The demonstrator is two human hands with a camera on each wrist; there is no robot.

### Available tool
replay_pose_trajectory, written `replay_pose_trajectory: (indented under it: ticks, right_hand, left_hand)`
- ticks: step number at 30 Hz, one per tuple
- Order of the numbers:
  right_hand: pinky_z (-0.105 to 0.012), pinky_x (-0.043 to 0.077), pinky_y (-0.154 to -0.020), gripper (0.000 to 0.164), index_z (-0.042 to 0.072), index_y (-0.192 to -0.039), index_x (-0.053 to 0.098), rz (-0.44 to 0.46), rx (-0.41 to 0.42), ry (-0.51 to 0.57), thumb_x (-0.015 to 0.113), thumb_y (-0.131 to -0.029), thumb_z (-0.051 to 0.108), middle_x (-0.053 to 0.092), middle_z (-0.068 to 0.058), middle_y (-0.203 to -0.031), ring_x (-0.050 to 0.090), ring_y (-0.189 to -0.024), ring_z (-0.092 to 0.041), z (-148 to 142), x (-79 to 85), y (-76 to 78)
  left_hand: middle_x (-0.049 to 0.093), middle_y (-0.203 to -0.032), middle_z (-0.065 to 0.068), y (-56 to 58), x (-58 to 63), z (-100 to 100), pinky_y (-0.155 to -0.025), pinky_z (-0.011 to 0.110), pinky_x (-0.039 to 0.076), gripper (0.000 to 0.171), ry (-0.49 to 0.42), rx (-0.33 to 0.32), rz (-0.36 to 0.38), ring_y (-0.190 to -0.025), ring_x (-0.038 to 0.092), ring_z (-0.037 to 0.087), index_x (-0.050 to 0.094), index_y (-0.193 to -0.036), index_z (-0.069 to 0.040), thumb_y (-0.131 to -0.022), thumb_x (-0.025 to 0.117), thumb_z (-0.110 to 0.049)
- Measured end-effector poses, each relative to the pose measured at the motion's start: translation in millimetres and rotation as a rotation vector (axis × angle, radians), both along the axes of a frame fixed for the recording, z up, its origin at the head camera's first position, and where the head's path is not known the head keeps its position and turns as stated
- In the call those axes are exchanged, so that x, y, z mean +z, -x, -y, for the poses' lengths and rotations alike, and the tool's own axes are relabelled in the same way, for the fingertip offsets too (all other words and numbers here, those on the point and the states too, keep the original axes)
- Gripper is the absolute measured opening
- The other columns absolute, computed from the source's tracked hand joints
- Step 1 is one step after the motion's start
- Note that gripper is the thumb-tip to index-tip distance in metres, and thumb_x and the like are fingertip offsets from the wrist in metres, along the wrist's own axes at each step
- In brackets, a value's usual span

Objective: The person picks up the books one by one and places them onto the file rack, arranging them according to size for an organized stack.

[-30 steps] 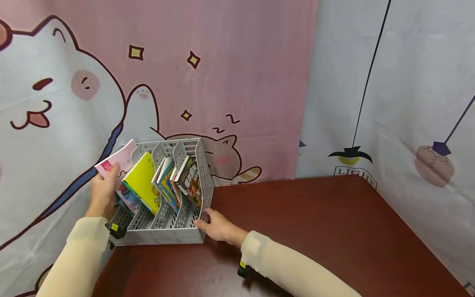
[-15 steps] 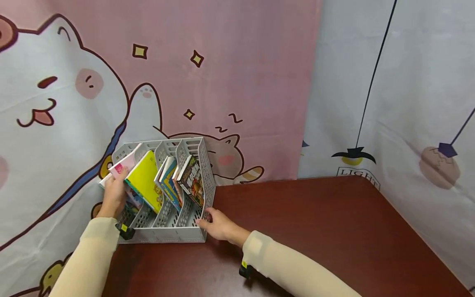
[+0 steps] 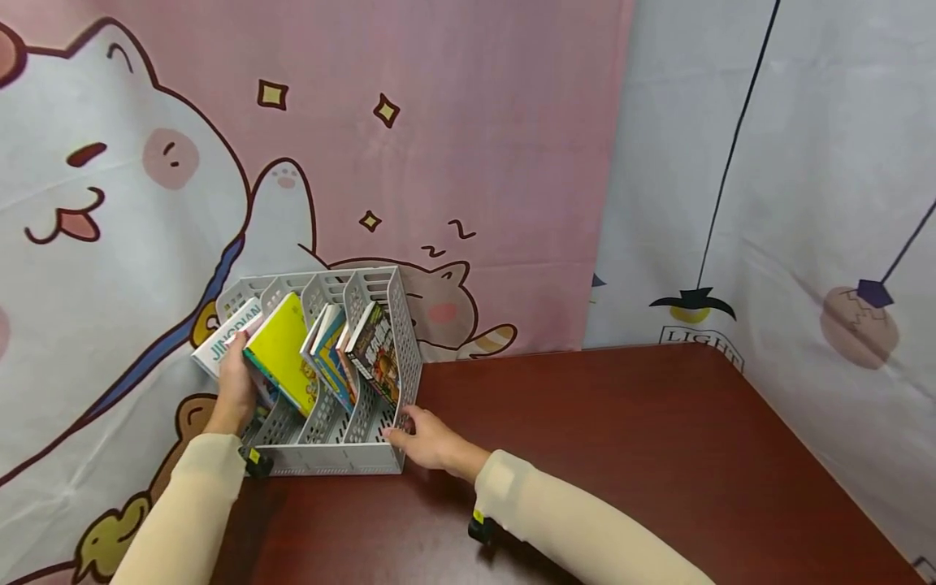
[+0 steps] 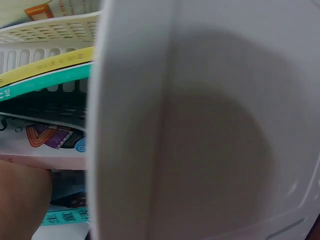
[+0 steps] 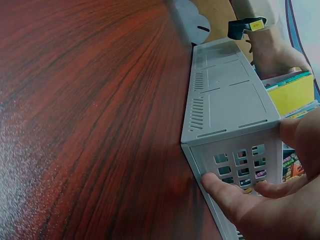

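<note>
A grey plastic book rack (image 3: 322,461) stands at the left of the table, divided into several slots of leaning books. My left hand (image 3: 236,386) grips a pink book (image 4: 65,162) in the leftmost slot; most of that book is hidden by the hand. Left of the hand leans a white book (image 3: 219,345) lettered JINGDIAN. A yellow book (image 3: 281,349) fills the slot to the right. My right hand (image 3: 431,443) holds the rack's right side wall, thumb over the front edge and fingers (image 5: 220,192) against the perforated outer face.
Thin blue and white books (image 3: 332,357) lean in the third slot, and a dark-covered comic book (image 3: 376,357) in the rightmost one. The reddish-brown table (image 3: 585,455) extends to the right. A printed cloth backdrop (image 3: 497,162) hangs behind the rack.
My left hand has moved right with the pink book, bringing it up toward the yellow book. The white lettered book behind it has come into view. My right hand stays on the rack.
</note>
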State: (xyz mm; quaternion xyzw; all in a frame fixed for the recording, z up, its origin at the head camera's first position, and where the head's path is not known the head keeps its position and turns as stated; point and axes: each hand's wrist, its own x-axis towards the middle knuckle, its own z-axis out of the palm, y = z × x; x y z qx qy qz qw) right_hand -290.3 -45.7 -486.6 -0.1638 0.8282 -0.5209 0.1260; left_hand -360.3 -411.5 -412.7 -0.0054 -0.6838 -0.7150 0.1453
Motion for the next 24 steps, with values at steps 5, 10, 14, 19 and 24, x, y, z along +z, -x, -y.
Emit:
replay_pose_trajectory:
  ticks: [5, 10, 14, 19, 24]
  right_hand:
    - [-0.055, 0.054, -0.116, 0.069, 0.005, -0.161, 0.050, -0.003, -0.004, 0.001, 0.070, -0.108, 0.044, 0.066, -0.021, -0.146, 0.063, -0.139, -0.034, 0, 1.5, -0.9]
    - [-0.055, 0.054, -0.116, 0.070, 0.005, -0.162, 0.050, -0.007, 0.007, -0.002, 0.070, -0.108, 0.045, 0.066, -0.021, -0.147, 0.063, -0.138, -0.034, 1, 1.5, -2.7]
    - [-0.055, 0.055, -0.114, 0.071, 0.006, -0.162, 0.050, -0.004, 0.019, 0.015, 0.069, -0.108, 0.048, 0.065, -0.020, -0.147, 0.064, -0.137, -0.033, 4, -1.3, -3.7]
    - [-0.055, 0.056, -0.113, 0.072, 0.009, -0.165, 0.048, 0.021, 0.017, 0.046, 0.068, -0.109, 0.050, 0.064, -0.020, -0.151, 0.066, -0.135, -0.033, 0, -2.9, -0.8]
    - [-0.057, 0.063, -0.104, 0.068, 0.009, -0.167, 0.045, 0.132, 0.072, 0.136, 0.070, -0.110, 0.038, 0.062, -0.022, -0.156, 0.077, -0.120, -0.041, -14, 1.4, -3.6]
  left_hand:
    - [0.073, -0.103, -0.009, -6.9, 1.3, -8, -0.070, 0.020, 0.055, 0.057, 0.055, 0.028, -0.030, -0.082, 0.067, 0.006, 0.061, -0.139, -0.019, -0.119, 0.026, -0.060]
    - [0.068, -0.095, -0.012, -13.7, 3.6, -4, -0.068, 0.024, 0.051, 0.056, 0.157, 0.169, 0.042, -0.078, 0.062, 0.007, 0.066, -0.127, -0.025, -0.117, 0.027, -0.064]
    - [0.069, -0.095, -0.010, -22.2, 13.2, 4, -0.074, 0.026, 0.052, 0.058, 0.384, 0.342, 0.137, -0.085, 0.063, 0.008, 0.069, -0.114, -0.024, -0.113, 0.034, -0.070]
    - [0.064, -0.160, 0.003, -28.9, 32.0, -10, -0.125, 0.039, 0.046, 0.055, 0.603, 0.473, 0.008, -0.146, 0.060, 0.021, 0.064, -0.157, -0.027, -0.114, 0.045, -0.057]
    - [0.057, -0.164, 0.022, -39.1, 44.2, -57, -0.139, 0.067, 0.013, 0.041, 0.800, 0.591, -0.305, -0.164, 0.037, 0.050, 0.077, -0.137, -0.004, -0.111, 0.055, -0.026]
